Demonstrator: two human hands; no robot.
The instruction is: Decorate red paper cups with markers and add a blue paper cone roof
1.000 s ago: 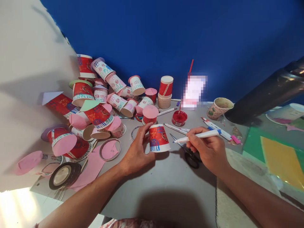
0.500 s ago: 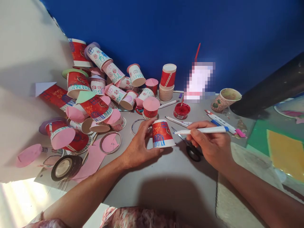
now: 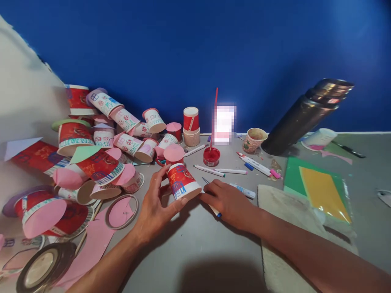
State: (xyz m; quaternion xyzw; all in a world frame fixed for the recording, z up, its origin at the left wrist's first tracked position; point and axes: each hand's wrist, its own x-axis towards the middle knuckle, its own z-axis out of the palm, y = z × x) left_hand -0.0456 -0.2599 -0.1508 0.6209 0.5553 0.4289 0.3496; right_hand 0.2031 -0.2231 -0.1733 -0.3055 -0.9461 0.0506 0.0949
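My left hand (image 3: 160, 207) is wrapped round a red and white paper cup (image 3: 183, 181), which is tilted and upside down, its wide rim toward the lower right. Blue marker drawings show on the cup's side. Beside that rim, my right hand (image 3: 227, 201) is closed over a white marker pen (image 3: 214, 210), whose blue end sticks out below the fingers; its tip is hidden. The right fingertips are close to the cup's rim; whether they touch it I cannot tell. Scissors (image 3: 205, 180) lie partly hidden behind the right hand.
Decorated cups with paper roofs (image 3: 100, 167) are heaped at the left, near tape rolls (image 3: 39, 268). Behind are a cup stack (image 3: 191, 136), a red paint pot (image 3: 211, 156) and several markers (image 3: 256, 163). A black flask (image 3: 299, 118), a cloth (image 3: 281, 240) and coloured sheets (image 3: 320, 191) are at the right.
The view has swung right and up. My right hand has lowered with the marker, turning it so its blue end points toward me. The cup in my left hand has tilted more.
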